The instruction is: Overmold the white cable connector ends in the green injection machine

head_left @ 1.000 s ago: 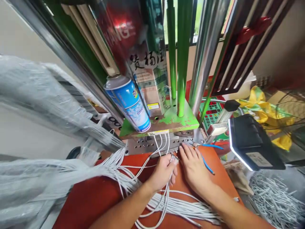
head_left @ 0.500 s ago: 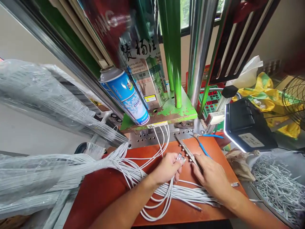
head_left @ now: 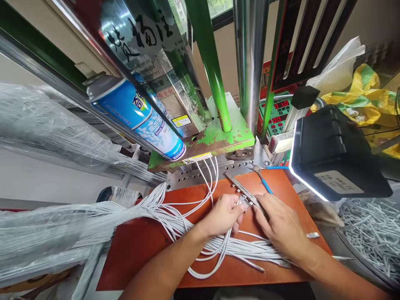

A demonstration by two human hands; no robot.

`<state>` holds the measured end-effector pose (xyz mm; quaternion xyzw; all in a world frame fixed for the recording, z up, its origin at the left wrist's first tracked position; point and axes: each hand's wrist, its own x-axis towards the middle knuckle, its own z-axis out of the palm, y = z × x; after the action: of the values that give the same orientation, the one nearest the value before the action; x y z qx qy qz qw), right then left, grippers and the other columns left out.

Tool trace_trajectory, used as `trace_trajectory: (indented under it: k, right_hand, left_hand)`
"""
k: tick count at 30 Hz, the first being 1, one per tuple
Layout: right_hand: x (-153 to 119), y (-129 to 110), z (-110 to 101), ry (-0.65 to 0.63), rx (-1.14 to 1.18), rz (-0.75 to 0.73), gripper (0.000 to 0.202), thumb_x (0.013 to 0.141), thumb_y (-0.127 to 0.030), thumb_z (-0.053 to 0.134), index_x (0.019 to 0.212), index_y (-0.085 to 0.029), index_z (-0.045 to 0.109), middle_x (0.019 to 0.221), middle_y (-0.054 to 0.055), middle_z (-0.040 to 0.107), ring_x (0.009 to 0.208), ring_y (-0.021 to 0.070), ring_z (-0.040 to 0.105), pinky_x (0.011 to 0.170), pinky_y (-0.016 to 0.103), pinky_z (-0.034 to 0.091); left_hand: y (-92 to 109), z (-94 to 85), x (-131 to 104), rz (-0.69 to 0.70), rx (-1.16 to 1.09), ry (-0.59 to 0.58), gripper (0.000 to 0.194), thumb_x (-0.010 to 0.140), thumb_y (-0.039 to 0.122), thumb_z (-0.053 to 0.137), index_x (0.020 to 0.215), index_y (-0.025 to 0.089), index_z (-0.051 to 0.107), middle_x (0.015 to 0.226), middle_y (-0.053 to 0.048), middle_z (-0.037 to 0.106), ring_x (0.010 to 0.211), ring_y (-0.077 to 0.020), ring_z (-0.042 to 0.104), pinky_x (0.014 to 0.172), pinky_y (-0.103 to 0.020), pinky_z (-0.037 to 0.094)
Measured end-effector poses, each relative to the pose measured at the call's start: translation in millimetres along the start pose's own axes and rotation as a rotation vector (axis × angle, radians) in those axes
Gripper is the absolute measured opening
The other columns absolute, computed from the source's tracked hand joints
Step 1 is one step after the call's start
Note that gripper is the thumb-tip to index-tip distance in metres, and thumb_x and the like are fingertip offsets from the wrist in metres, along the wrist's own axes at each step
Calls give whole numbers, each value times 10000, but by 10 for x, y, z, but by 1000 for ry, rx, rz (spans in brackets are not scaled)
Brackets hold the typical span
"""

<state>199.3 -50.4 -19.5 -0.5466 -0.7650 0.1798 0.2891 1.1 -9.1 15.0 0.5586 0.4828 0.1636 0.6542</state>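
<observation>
My left hand (head_left: 222,214) is closed in a pinch on clear cable plugs (head_left: 242,201), with white cables (head_left: 223,250) hanging down below it. The plugs are up against a narrow metal bar (head_left: 235,182) with small blocks along its edge; whether they are seated on it I cannot tell. My right hand (head_left: 279,223) grips the near end of that bar, which slants away toward the machine. Beneath both hands a bundle of white cables (head_left: 245,252) runs across the orange tabletop (head_left: 140,266). Cutting pliers with blue handles (head_left: 265,183) lie just beyond my right hand.
A green machine plate (head_left: 225,139) carries a blue spray can (head_left: 146,121); several white cables come from under it. A black lamp (head_left: 334,154) juts in at the right, above a bin of pale scrap pieces (head_left: 371,233). Plastic-wrapped cables (head_left: 62,233) extend left.
My left hand has brought the plugs right and up against the metal bar. The camera view has shifted, and the display digits on the control panel have changed.
</observation>
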Motion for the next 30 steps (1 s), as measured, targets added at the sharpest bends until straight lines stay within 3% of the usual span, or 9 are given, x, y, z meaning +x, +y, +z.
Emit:
trace_trajectory:
  k: [5, 10, 16, 20, 27, 30]
  right_hand:
    - [-5, -9, 4, -16, -38, -27, 256, 1083, -335, 395, 1021, -205, 606, 877, 53, 569, 824, 220, 535, 715, 345, 367]
    - [-10, -8, 16, -20, -50, -62, 234, 1072, -313, 409, 967, -210, 591, 885, 54, 581, 825, 219, 534, 705, 345, 374]
    - [9, -4, -39, 44, 92, -11, 224, 1072, -318, 412, 1037, -218, 609, 908, 70, 626, 840, 229, 585, 770, 357, 434]
    - [9, 5, -48, 39, 99, -34, 216, 1069, -311, 418, 1038, -222, 612, 906, 74, 630, 849, 237, 594, 780, 364, 446]
    - [-7, 30, -33, -34, 72, -106, 218, 1070, -278, 402, 998, -205, 595, 889, 69, 588, 847, 234, 542, 771, 372, 416]
    - [-9, 40, -25, -20, 82, -103, 213, 1073, -284, 405, 1038, -204, 599, 913, 71, 594, 866, 236, 545, 785, 376, 418]
  left_hand:
    - [-13, 45, 22, -18, -43, 19, 385, 918, 519, 592, 767, 167, 557, 565, 12, 568, 385, -97, 525, 357, -172, 352]
    - [-31, 125, 38, -46, -106, 120, 423, 845, 541, 663, 714, 152, 561, 552, 0, 573, 363, -71, 473, 354, -166, 319]
    - [35, -5, -10, -95, -244, -49, 508, 823, 635, 671, 835, 134, 586, 659, -64, 677, 453, -121, 608, 442, -206, 467]
    - [47, -73, 17, -132, -196, -42, 481, 826, 627, 657, 829, 157, 556, 607, -36, 656, 394, -113, 570, 366, -180, 397]
    - [-18, 42, 73, -104, -119, 71, 475, 879, 635, 583, 832, 163, 550, 588, -43, 650, 380, -116, 563, 331, -164, 312]
    - [-1, 3, 40, -88, -131, -22, 530, 866, 677, 602, 864, 148, 580, 678, -74, 686, 480, -141, 639, 388, -183, 402]
